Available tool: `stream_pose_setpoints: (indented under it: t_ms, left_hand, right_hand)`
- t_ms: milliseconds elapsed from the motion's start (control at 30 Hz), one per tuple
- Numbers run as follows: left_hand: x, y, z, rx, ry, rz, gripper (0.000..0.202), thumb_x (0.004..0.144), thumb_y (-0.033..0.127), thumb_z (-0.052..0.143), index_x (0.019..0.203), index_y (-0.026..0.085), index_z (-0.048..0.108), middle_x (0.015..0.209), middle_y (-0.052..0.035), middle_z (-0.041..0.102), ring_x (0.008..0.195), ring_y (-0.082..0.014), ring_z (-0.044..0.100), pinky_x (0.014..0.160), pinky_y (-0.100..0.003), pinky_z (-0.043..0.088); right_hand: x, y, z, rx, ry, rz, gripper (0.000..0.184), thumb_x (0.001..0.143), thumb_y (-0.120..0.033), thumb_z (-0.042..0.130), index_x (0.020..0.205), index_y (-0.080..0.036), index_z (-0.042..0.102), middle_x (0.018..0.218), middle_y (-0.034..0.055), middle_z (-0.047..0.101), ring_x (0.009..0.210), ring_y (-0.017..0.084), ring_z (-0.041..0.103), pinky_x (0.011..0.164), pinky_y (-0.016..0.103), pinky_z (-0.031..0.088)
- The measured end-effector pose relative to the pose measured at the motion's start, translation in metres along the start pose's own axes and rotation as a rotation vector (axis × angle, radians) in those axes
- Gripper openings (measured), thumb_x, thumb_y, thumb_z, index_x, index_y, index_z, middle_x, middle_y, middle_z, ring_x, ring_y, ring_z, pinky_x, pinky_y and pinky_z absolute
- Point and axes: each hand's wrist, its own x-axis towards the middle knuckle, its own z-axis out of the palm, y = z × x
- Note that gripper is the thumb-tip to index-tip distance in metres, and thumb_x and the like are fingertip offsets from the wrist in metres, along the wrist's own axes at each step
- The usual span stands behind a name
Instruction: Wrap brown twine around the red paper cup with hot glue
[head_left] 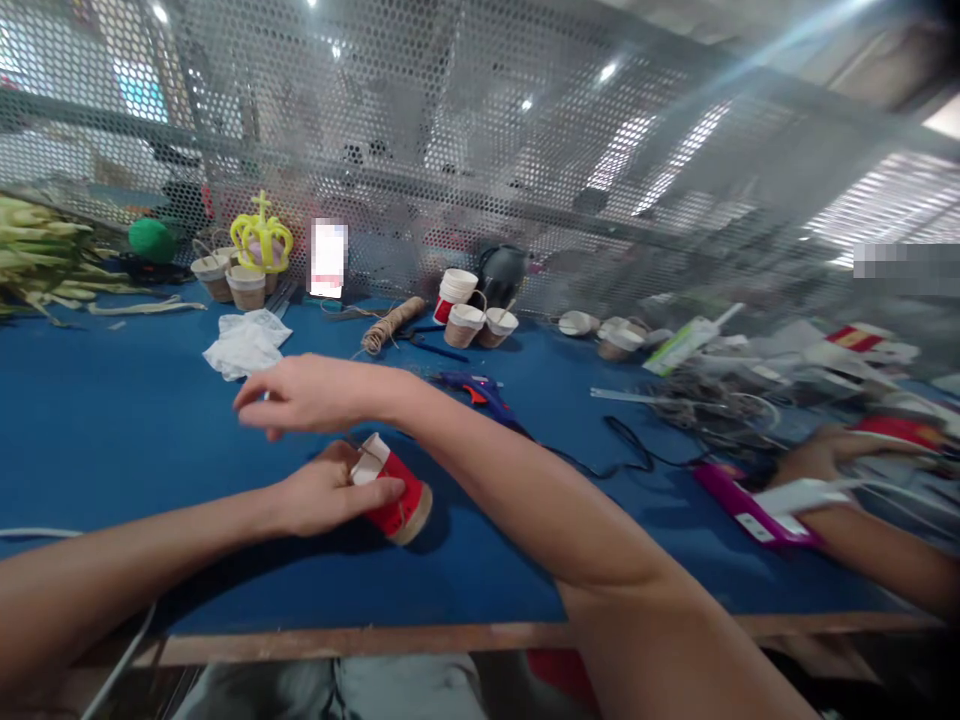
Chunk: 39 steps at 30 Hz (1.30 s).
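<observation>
My left hand (326, 492) is closed around a small pot (396, 502) wrapped in red, with a white rim and a tan base. The pot lies tilted just above the blue tabletop, its rim pointing up and to the left, and twine shows along it. My right hand (300, 395) reaches across above the left one, fingers bent and apart, with nothing clear between them. Beyond its fingertips is a crumpled white plastic bag or tissue (247, 343). A blue glue gun (484, 395) rests on the table behind my right forearm.
A twine roll (394, 325), several small pots (465, 322), a yellow crown (261, 240) and a bright phone screen (328, 258) stand at the back. On the right, a co-worker's hand (814, 465) is near a purple power strip (750, 510). Perforated metal panels (420, 130) rise behind.
</observation>
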Motion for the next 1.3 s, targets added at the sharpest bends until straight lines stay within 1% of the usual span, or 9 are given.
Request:
stream_pose_setpoints:
  t_ms: [100, 167, 333, 467, 633, 833, 1033, 1167, 1300]
  left_hand:
    - [0.003, -0.001, -0.001, -0.046, -0.075, 0.014, 0.033, 0.075, 0.041, 0.051, 0.057, 0.014, 0.052, 0.052, 0.0026, 0.046, 0.050, -0.0087, 0.036, 0.048, -0.021, 0.033]
    - [0.005, -0.003, -0.002, -0.037, -0.013, 0.003, 0.037, 0.075, 0.042, 0.050, 0.050, 0.015, 0.046, 0.050, 0.0041, 0.040, 0.049, -0.0077, 0.031, 0.047, -0.020, 0.029]
    - [0.010, -0.007, -0.004, -0.110, 0.134, -0.037, 0.036, 0.072, 0.044, 0.052, 0.054, 0.014, 0.049, 0.052, 0.0040, 0.043, 0.051, -0.0080, 0.033, 0.048, -0.020, 0.029]
    - [0.012, -0.009, -0.003, -0.089, 0.182, -0.027, 0.034, 0.073, 0.043, 0.052, 0.061, 0.012, 0.055, 0.056, 0.0021, 0.048, 0.054, -0.0094, 0.038, 0.053, -0.021, 0.033]
    - [0.012, -0.009, -0.003, -0.021, 0.173, -0.017, 0.033, 0.074, 0.042, 0.051, 0.061, 0.012, 0.057, 0.057, 0.0016, 0.051, 0.055, -0.0100, 0.040, 0.055, -0.022, 0.035]
    - [0.015, -0.009, -0.007, 0.012, 0.222, -0.046, 0.033, 0.073, 0.042, 0.050, 0.057, 0.013, 0.053, 0.054, 0.0028, 0.047, 0.053, -0.0096, 0.037, 0.052, -0.022, 0.032]
    - [0.019, -0.008, -0.009, 0.079, 0.243, -0.068, 0.036, 0.072, 0.044, 0.049, 0.051, 0.016, 0.044, 0.050, 0.0044, 0.039, 0.049, -0.0088, 0.030, 0.047, -0.022, 0.026]
    - [0.021, -0.010, -0.010, 0.082, 0.233, -0.087, 0.035, 0.073, 0.045, 0.048, 0.053, 0.016, 0.047, 0.051, 0.0035, 0.041, 0.049, -0.0091, 0.031, 0.047, -0.022, 0.026]
    - [0.022, -0.009, -0.010, 0.064, 0.240, -0.104, 0.035, 0.071, 0.045, 0.049, 0.052, 0.015, 0.047, 0.050, 0.0030, 0.042, 0.048, -0.0089, 0.032, 0.046, -0.022, 0.026]
  right_hand:
    - [-0.023, 0.027, -0.013, -0.207, 0.400, 0.325, 0.032, 0.090, -0.034, 0.035, 0.096, -0.014, 0.059, 0.093, 0.0082, 0.064, 0.086, 0.019, 0.058, 0.071, 0.027, 0.039]
    - [-0.051, 0.055, -0.021, -0.294, 0.538, 0.639, 0.037, 0.092, -0.036, 0.029, 0.096, -0.015, 0.059, 0.096, 0.0093, 0.063, 0.089, 0.020, 0.057, 0.074, 0.029, 0.038]
    - [-0.124, 0.126, 0.000, -0.224, 0.481, 1.031, 0.021, 0.082, -0.026, 0.052, 0.082, -0.007, 0.063, 0.086, 0.0172, 0.063, 0.088, 0.026, 0.059, 0.074, 0.034, 0.042]
    - [-0.152, 0.154, 0.033, -0.062, 0.448, 1.183, 0.029, 0.085, -0.029, 0.052, 0.110, -0.015, 0.053, 0.111, 0.0091, 0.055, 0.094, 0.019, 0.056, 0.078, 0.037, 0.047]
    - [-0.155, 0.155, 0.040, 0.151, 0.602, 1.180, 0.028, 0.080, -0.025, 0.057, 0.105, -0.011, 0.054, 0.099, 0.0105, 0.060, 0.087, 0.020, 0.059, 0.074, 0.036, 0.048]
    - [-0.160, 0.116, 0.030, 0.477, 0.843, 0.881, 0.028, 0.076, -0.020, 0.055, 0.103, -0.014, 0.049, 0.085, 0.0073, 0.065, 0.071, 0.013, 0.063, 0.066, 0.026, 0.052]
    - [-0.154, 0.087, 0.039, 0.869, 0.777, 0.620, 0.015, 0.064, -0.024, 0.062, 0.073, -0.013, 0.055, 0.062, 0.0032, 0.062, 0.050, 0.009, 0.055, 0.048, 0.022, 0.045]
    - [-0.157, 0.073, 0.049, 0.808, 0.744, 0.526, 0.014, 0.069, -0.023, 0.055, 0.079, -0.014, 0.059, 0.046, -0.0052, 0.049, 0.038, 0.006, 0.043, 0.039, 0.020, 0.037]
    - [-0.167, 0.057, 0.050, 0.596, 0.645, 0.588, 0.017, 0.071, -0.033, 0.059, 0.066, -0.017, 0.057, 0.038, -0.0061, 0.044, 0.034, 0.008, 0.042, 0.037, 0.021, 0.036]
